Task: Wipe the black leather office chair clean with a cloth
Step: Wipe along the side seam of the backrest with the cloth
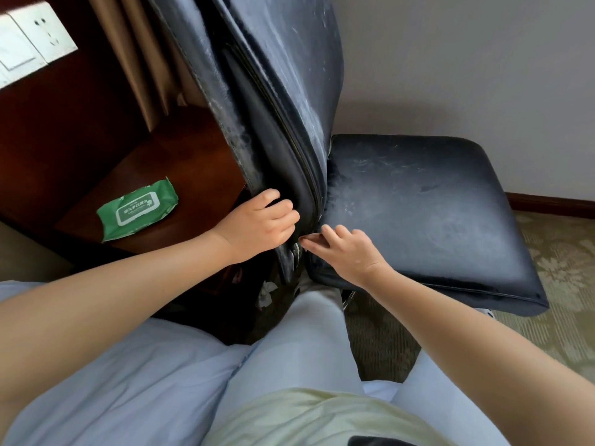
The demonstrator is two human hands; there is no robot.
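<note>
The black leather chair (402,204) is found directly ahead of both hands, its backrest (273,91) rising up and away from the left hand (257,225), its seat (425,214) spreading right of the right hand (347,252). The backrest's lower edge is gripped by curled left fingers. The right fingers are extended, nothing held, touching the seat-back crease. No cloth is seen in either hand; a green wipes pack (138,210) lies left of the left hand, nearer to it.

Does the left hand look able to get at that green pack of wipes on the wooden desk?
Probably yes: the left hand grips the chair's backrest edge, the wipes pack lies nearby with nothing between.
</note>
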